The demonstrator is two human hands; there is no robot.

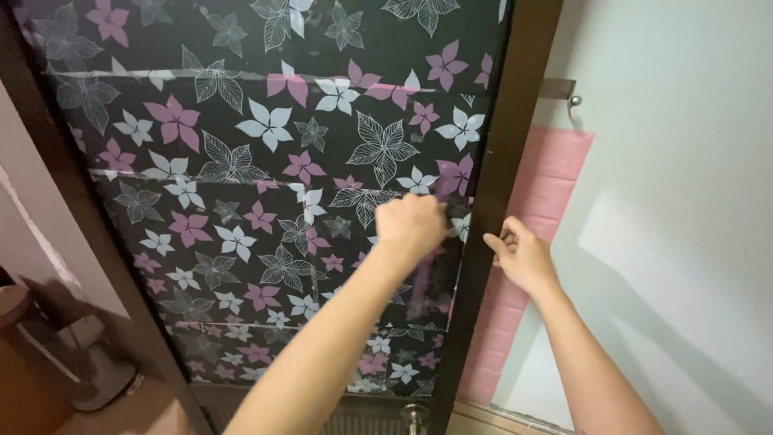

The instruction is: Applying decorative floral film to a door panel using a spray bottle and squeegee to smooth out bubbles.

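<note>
Left hand point(411, 223) gripping film strip point(431, 266) — hanging vertical

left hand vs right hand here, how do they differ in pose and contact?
The left hand is a closed fist pressed on the flower-patterned film; the right hand pinches with loosely curled fingers at the dark door frame. The left hand sits higher, on the panel; the right hand sits lower, at the frame's outer edge. Both are bare.

The door frame point(491, 201) stands between the floral panel point(266, 161) to its left and the wall point(684, 201) to its right. The left hand point(412, 225) lies on the panel just left of the frame; the right hand point(522, 256) touches its right edge.
</note>
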